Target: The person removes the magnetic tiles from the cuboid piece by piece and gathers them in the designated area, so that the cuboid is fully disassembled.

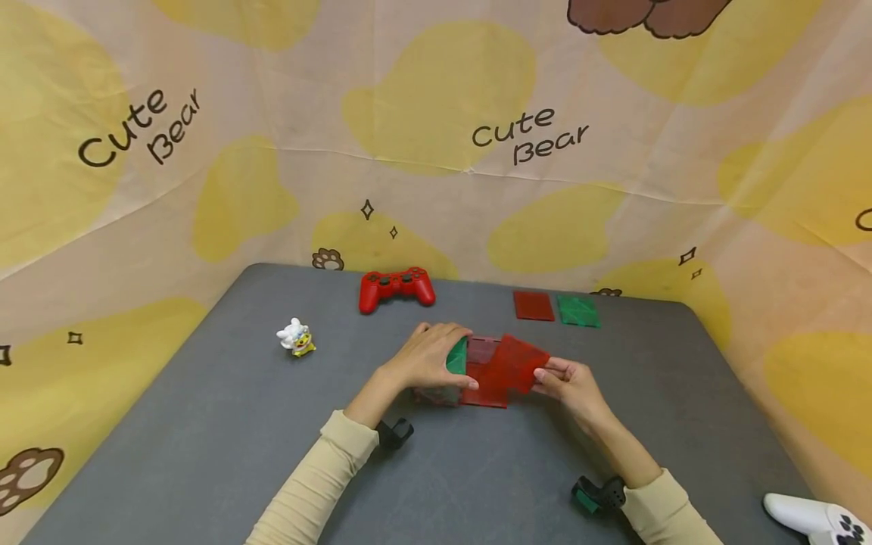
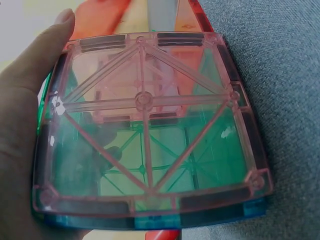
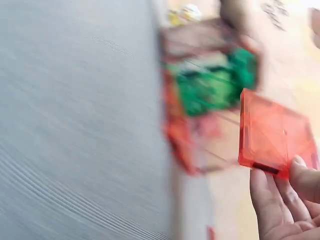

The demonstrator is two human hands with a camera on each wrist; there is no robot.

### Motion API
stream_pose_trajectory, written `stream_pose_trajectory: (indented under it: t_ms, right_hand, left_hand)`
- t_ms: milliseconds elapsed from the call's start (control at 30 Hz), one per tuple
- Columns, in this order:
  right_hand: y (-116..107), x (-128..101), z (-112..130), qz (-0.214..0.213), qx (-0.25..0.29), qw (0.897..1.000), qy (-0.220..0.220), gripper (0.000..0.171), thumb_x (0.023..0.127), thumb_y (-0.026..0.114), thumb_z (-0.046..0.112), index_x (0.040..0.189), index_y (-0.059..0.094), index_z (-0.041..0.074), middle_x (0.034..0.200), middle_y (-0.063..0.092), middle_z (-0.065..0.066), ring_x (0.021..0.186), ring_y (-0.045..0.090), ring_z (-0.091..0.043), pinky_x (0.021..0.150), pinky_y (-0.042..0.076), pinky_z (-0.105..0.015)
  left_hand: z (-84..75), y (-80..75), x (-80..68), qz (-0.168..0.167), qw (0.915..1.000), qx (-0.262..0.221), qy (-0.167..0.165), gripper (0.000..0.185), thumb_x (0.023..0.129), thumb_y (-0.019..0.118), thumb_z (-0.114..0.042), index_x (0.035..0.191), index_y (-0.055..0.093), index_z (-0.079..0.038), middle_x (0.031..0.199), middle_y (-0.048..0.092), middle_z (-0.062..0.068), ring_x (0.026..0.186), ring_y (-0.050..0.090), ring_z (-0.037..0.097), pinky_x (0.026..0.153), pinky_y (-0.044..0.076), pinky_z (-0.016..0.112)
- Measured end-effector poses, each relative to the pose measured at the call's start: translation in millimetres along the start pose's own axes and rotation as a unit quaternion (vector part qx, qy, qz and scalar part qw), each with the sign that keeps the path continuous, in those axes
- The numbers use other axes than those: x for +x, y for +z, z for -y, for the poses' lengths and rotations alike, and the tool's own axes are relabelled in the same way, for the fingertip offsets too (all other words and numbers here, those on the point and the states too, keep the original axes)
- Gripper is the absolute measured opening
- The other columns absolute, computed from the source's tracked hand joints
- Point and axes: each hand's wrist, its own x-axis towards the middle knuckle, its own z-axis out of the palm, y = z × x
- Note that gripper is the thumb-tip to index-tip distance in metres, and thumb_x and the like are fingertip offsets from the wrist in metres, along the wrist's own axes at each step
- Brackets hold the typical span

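Observation:
My left hand holds a box-shaped build of translucent magnetic tiles, its thumb and fingers around the green tile. A pinkish clear tile faces the left wrist camera, with green walls visible through it. Between thumb and fingers my right hand pinches a square red magnetic tile, tilted at the build's right side. In the right wrist view this tile stands apart from the blurred build. Another red tile extends from the build low on its right.
Farther back on the grey table lie a loose red tile, a loose green tile and a red game controller. A small white-and-yellow figure stands left. A white controller sits at the near right corner.

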Motion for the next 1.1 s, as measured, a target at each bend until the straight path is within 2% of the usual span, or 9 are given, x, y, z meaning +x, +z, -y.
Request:
stream_pose_trajectory:
  t_ms: [100, 200, 433, 567, 633, 733, 867, 933, 1100]
  right_hand:
    - [-19.6, 4.6, 18.5, -0.047, 0.082, 0.995, -0.008, 0.015, 0.089, 0.057, 0.006, 0.102, 0.059, -0.002, 0.081, 0.069, 0.007, 0.074, 0.066, -0.005, 0.072, 0.054, -0.024]
    - [-42.0, 11.0, 33.5, -0.088, 0.166, 0.982, -0.019, 0.006, 0.088, 0.058, 0.005, 0.088, 0.063, 0.01, 0.078, 0.07, 0.005, 0.07, 0.067, -0.007, 0.067, 0.054, -0.021]
    - [-91.1, 22.1, 47.7, -0.169, 0.294, 0.941, -0.014, 0.011, 0.083, 0.06, -0.006, 0.082, 0.06, 0.005, 0.074, 0.068, -0.002, 0.063, 0.068, -0.014, 0.061, 0.055, -0.028]
    - [-114.1, 26.9, 49.8, -0.185, 0.323, 0.928, -0.002, 0.017, 0.081, 0.057, -0.013, 0.08, 0.059, 0.004, 0.074, 0.064, -0.004, 0.064, 0.067, -0.016, 0.059, 0.055, -0.03]
    - [-123.1, 29.5, 50.2, -0.188, 0.331, 0.924, 0.008, 0.02, 0.081, 0.057, -0.014, 0.082, 0.061, 0.005, 0.075, 0.064, -0.003, 0.065, 0.066, -0.017, 0.058, 0.055, -0.031]
    - [-132.7, 36.2, 51.3, -0.202, 0.346, 0.916, 0.028, 0.037, 0.08, 0.058, -0.014, 0.11, 0.059, 0.008, 0.078, 0.063, -0.002, 0.067, 0.066, -0.016, 0.055, 0.055, -0.033]
    - [-144.2, 46.0, 52.8, -0.222, 0.36, 0.904, 0.065, 0.078, 0.081, 0.058, -0.012, 0.144, 0.023, 0.017, 0.078, 0.059, 0.0, 0.067, 0.064, -0.016, 0.052, 0.054, -0.033]
    - [-151.0, 48.9, 52.6, -0.229, 0.363, 0.899, 0.086, 0.08, 0.082, 0.059, -0.009, 0.146, 0.019, 0.02, 0.075, 0.059, -0.001, 0.067, 0.064, -0.015, 0.054, 0.055, -0.033]
    - [-164.4, 56.9, 48.1, -0.271, 0.368, 0.883, 0.11, 0.056, 0.083, 0.06, -0.004, 0.13, 0.042, 0.021, 0.067, 0.061, -0.003, 0.062, 0.062, -0.016, 0.054, 0.055, -0.031]
  left_hand:
    - [0.9, 0.2, -0.3, -0.001, 1.0, -0.001, -0.003, 0.084, 0.068, 0.063, -0.067, 0.133, 0.046, -0.015, 0.131, 0.051, 0.002, 0.119, 0.047, 0.018, 0.094, 0.033, 0.043]
    - [1.5, 0.6, -0.4, -0.001, 1.0, -0.002, -0.003, 0.084, 0.068, 0.063, -0.067, 0.133, 0.046, -0.016, 0.13, 0.051, 0.002, 0.119, 0.047, 0.018, 0.094, 0.033, 0.043]
    - [1.7, 2.4, -0.5, 0.005, 1.0, 0.0, -0.003, 0.084, 0.069, 0.062, -0.067, 0.134, 0.045, -0.017, 0.132, 0.05, 0.001, 0.12, 0.046, 0.018, 0.095, 0.033, 0.043]
    - [2.1, 3.0, -0.2, 0.004, 1.0, -0.003, -0.001, 0.084, 0.069, 0.062, -0.067, 0.134, 0.045, -0.016, 0.132, 0.05, 0.002, 0.12, 0.046, 0.018, 0.095, 0.032, 0.043]
    - [2.6, 3.5, 0.1, 0.001, 1.0, -0.007, 0.001, 0.084, 0.069, 0.062, -0.067, 0.133, 0.046, -0.016, 0.132, 0.05, 0.002, 0.12, 0.046, 0.019, 0.095, 0.032, 0.044]
    - [4.3, 3.8, 0.1, -0.005, 1.0, -0.003, -0.002, 0.085, 0.068, 0.063, -0.068, 0.133, 0.046, -0.016, 0.131, 0.051, 0.002, 0.12, 0.047, 0.018, 0.095, 0.032, 0.043]
    - [5.7, 3.8, 0.3, -0.009, 0.9999, 0.001, -0.004, 0.084, 0.068, 0.063, -0.068, 0.132, 0.047, -0.017, 0.131, 0.051, 0.001, 0.119, 0.047, 0.018, 0.095, 0.032, 0.043]
    - [5.5, 4.0, 0.6, -0.008, 1.0, -0.002, 0.001, 0.084, 0.068, 0.062, -0.068, 0.132, 0.046, -0.016, 0.131, 0.051, 0.002, 0.118, 0.047, 0.018, 0.095, 0.032, 0.043]
    - [5.6, 4.0, 1.2, -0.012, 0.9999, -0.005, 0.004, 0.084, 0.068, 0.062, -0.068, 0.132, 0.047, -0.016, 0.13, 0.051, 0.002, 0.117, 0.048, 0.018, 0.095, 0.032, 0.043]
